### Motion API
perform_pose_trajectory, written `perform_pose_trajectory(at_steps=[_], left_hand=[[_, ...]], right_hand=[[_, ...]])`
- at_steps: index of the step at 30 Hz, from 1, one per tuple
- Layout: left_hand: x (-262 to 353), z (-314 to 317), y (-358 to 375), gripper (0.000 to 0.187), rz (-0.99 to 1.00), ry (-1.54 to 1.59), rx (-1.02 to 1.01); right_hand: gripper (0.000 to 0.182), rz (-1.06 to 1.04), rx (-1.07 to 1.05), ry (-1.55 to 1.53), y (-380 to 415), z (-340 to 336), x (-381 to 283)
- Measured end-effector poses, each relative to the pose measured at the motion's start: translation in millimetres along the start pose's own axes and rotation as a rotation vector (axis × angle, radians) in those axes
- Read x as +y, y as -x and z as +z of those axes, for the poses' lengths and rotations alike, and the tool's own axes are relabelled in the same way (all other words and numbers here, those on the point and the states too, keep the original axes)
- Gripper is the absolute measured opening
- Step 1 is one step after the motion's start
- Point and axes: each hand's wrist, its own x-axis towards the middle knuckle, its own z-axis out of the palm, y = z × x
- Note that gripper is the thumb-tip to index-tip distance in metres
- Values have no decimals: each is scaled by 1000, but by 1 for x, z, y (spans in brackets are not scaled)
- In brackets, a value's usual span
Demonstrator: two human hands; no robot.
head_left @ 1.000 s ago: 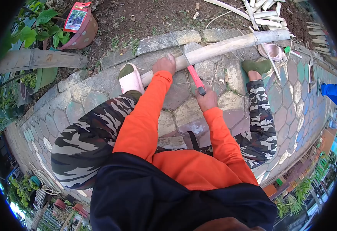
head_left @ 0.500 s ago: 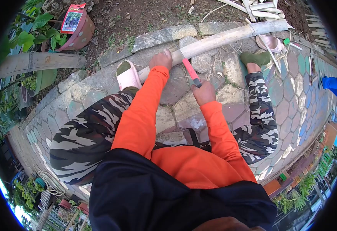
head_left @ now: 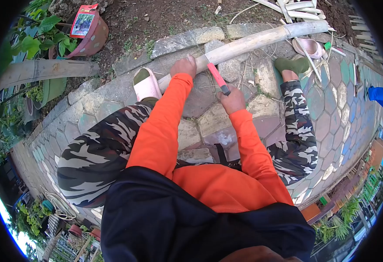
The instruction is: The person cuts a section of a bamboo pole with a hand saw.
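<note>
A long pale bamboo pole [head_left: 252, 47] runs slantwise across the paving in front of me, its far end up at the right. My left hand [head_left: 183, 67] is closed around it near its lower left end. In my right hand [head_left: 233, 99] is a knife-like tool [head_left: 217, 75] with a pinkish-red blade and a dark grey grip. The fingers are wrapped round the grip, and the blade's tip is right at the pole's near edge, close to a joint. Beside my left hand, a foot in a pink clog [head_left: 147, 84] stands next to the pole.
Split bamboo strips [head_left: 303, 11] lie in a pile at the upper right. An empty pink clog [head_left: 309, 49] sits near my green-socked foot [head_left: 291, 65]. At the upper left are a potted plant [head_left: 88, 37] and a thick bamboo rail [head_left: 51, 69]. Flat stones [head_left: 187, 41] edge the soil.
My right hand and the tool have shifted slightly up toward the pole. My left hand keeps its grip on the bamboo, and the pole stays in nearly the same place.
</note>
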Motion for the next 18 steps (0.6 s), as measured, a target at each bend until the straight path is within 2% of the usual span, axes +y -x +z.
perform_pose_trajectory(at_steps=[5,11,14,16,18], left_hand=[[0,-4,-11,59,8,16,-15],[2,2,-2,58,-10,13,-16],[3,-2,-4,57,1,-13,-3],[1,0,-3,59,-9,13,22],[0,1,-3,59,-7,12,8]], right_hand=[[23,-30,12,5,-6,1,-10],[25,42,-4,12,-6,5,4],[23,-1,-108,-154,-6,-9,-5],[22,-52,4,28,1,-1,-7],[22,-37,6,25,0,-1,-6]])
